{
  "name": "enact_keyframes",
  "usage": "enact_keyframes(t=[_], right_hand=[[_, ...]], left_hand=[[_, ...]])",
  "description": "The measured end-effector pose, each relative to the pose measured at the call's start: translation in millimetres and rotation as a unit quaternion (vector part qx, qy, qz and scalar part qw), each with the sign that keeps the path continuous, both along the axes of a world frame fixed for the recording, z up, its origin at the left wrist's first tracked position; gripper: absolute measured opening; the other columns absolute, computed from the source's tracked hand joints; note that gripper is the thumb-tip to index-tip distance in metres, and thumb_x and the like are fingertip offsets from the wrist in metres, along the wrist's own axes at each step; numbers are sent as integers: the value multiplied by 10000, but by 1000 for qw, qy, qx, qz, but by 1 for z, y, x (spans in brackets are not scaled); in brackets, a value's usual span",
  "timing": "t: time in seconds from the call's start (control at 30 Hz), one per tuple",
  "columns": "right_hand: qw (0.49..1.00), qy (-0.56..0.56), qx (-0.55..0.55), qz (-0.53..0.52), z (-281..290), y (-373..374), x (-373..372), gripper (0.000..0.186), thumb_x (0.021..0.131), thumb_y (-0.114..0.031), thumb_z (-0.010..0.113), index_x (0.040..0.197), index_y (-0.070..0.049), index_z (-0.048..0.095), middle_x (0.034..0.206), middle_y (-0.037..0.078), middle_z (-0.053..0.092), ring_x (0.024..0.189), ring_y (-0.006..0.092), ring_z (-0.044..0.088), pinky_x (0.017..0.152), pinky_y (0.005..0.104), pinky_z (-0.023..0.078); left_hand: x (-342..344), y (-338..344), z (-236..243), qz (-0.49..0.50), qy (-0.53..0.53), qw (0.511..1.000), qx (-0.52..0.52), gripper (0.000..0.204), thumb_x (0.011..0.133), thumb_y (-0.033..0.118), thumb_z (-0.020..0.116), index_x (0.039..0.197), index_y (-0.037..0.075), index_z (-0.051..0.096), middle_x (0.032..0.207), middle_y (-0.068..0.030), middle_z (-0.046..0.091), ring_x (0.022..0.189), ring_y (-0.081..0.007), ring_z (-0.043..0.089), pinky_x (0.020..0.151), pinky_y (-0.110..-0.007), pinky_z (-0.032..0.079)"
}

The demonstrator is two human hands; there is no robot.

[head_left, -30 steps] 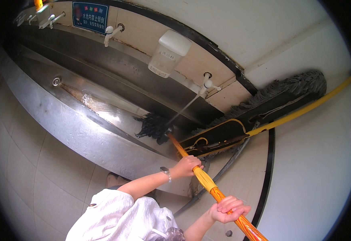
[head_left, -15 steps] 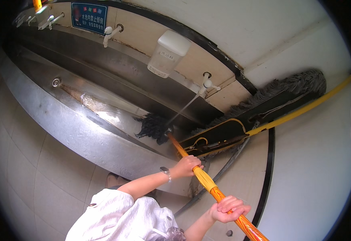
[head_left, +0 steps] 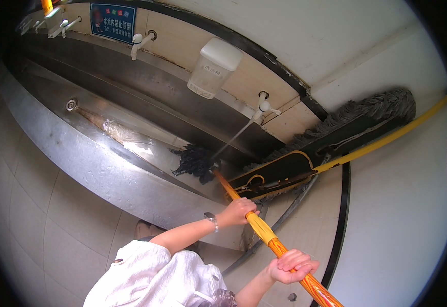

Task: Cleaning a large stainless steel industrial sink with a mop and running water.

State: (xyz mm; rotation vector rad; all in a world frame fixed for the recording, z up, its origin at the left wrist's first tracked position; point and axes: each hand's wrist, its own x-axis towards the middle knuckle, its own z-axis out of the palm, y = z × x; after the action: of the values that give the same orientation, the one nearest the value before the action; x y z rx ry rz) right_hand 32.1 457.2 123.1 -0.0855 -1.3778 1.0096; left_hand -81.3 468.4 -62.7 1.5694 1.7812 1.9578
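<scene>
Mop (head_left: pixel 195 162), one: its dark head lay in the metal sink (head_left: pixel 80 148). Left hand (head_left: pixel 237 211), nearer the sink, and right hand (head_left: pixel 294 266), farther from it, were both wrapped round the handle (head_left: pixel 277 248). White tap (head_left: pixel 264 106), above the sink: ran.

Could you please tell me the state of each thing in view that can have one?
Left hand: closed around the mop handle
Right hand: closed around it, farther from the mop head
Mop handle: slanted
Mop head: down in the sink
Near tap: running
Next tap along: no flow visible
Dispenser: lid on
Dust mop: tilted, in neither hand
</scene>
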Motion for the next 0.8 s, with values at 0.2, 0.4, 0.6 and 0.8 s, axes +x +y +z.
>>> enact_keyframes(t=[0.2, 0.4, 0.6, 0.8], right_hand=[[1000, 4, -3, -4, 2, -1, -1, 284, 932, -197, 416, 702, -77, 299, 427, -15, 353, 283, 64, 324, 280, 178, 274], [1000, 5, -1, -4, 1, 1, 0, 273, 932, -187, 410, 708, -80, 296, 427, -16, 347, 284, 63, 323, 282, 177, 274], [987, -60, 29, 143, 20, 17, 1, 318, 915, -234, 511, 681, -64, 379, 456, 18, 439, 317, 120, 416, 315, 206, 349], [744, -161, 153, 630, 75, 61, -21, 311, 832, -231, 666, 635, -20, 550, 585, 116, 612, 470, 199, 602, 486, 301, 535]], left_hand=[[1, 3, -3, -1, 3, 1000, 0, 233, 798, 220, 634, 653, 79, 518, 641, -93, 532, 629, -287, 528, 556, -376, 419], [1, 4, -3, -10, -2, 1000, -9, 231, 803, 224, 630, 656, 78, 527, 650, -97, 543, 641, -290, 535, 561, -374, 424], [-25, 1, 16, -129, 4, 988, -86, 190, 711, 213, 654, 652, 57, 563, 645, -135, 576, 653, -316, 573, 556, -405, 425], [-45, -16, 42, -392, 50, 899, -188, 223, 665, 233, 662, 659, 28, 575, 631, -165, 577, 636, -354, 564, 547, -407, 414]])
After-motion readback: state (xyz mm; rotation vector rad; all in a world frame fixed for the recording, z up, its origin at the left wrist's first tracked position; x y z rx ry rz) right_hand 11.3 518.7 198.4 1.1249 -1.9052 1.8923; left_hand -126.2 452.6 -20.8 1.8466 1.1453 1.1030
